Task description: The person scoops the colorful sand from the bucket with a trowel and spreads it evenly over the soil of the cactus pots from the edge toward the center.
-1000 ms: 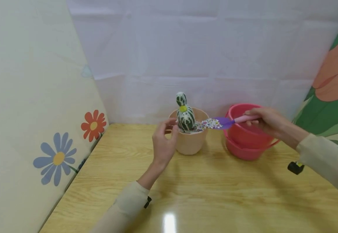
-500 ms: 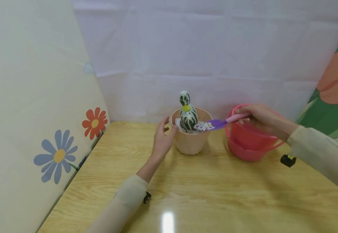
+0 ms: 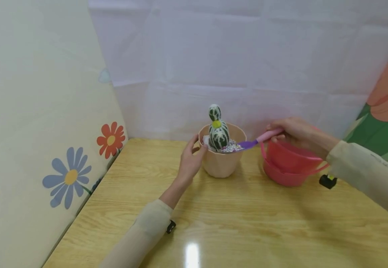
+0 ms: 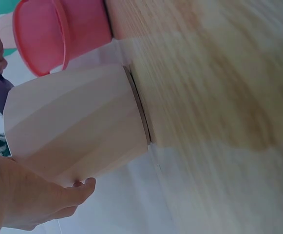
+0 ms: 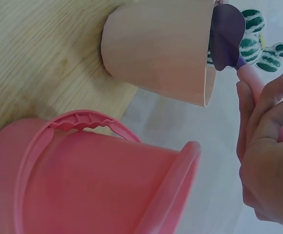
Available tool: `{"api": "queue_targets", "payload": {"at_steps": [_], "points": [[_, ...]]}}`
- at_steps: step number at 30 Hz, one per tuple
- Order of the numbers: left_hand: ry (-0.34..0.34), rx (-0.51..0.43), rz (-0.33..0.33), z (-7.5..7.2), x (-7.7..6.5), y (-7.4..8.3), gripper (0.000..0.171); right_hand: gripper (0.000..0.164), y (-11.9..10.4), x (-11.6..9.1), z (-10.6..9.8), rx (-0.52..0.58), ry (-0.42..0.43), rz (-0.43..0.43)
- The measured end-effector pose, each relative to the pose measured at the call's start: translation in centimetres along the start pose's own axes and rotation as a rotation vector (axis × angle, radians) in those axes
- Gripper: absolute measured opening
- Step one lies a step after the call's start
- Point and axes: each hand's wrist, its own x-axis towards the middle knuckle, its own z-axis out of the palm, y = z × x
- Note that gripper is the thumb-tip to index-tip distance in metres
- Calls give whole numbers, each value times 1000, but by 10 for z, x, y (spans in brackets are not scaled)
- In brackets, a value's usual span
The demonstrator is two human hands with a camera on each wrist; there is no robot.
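Observation:
A green-and-white striped toy cactus (image 3: pixel 219 137) with a yellow band stands in a peach flowerpot (image 3: pixel 222 165). My left hand (image 3: pixel 190 160) grips the pot at its left rim; in the left wrist view its fingers (image 4: pixel 68 195) lie along the pot's side. My right hand (image 3: pixel 292 130) holds a toy trowel by its pink handle (image 3: pixel 270 134). The trowel's purple blade (image 5: pixel 228 36) reaches over the pot's right rim. Small multicoloured pebbles (image 3: pixel 231 146) lie at the blade's front, beside the cactus base. How many rest on the blade I cannot tell.
A pinkish-red bucket (image 3: pixel 284 175) with a handle stands right of the pot, under my right forearm. The wooden table (image 3: pixel 234 219) meets a white sheet (image 3: pixel 180 74) behind and a flower-printed panel (image 3: pixel 16 111) at left.
My right hand has moved the trowel left, from beside the pot to over its rim, and the blade has dipped. My left hand has closed in on the pot's left rim.

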Motion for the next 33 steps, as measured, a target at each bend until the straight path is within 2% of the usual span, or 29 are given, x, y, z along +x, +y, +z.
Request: {"api": "queue_targets", "payload": {"at_steps": [8,15,19,24,30,33], "points": [[10,-1,-6,0,-2,1,57,29,4,3,6,-6,-18,-2],[20,-3,-52,-1,-2,4,50,25,9,2,13,11,-27,11],[17,-7,-59,-2,-1,4,50,30,10,1,18,55,-13,16],[23,-29,-47,-2,1,3,48,33,13,-1,25,108,-7,74],[36,-28,-31,-2,1,4,45,39,20,1,35,207,-56,137],[34,-16,-37,-2,1,3,46,38,24,2,41,282,-54,171]]}}
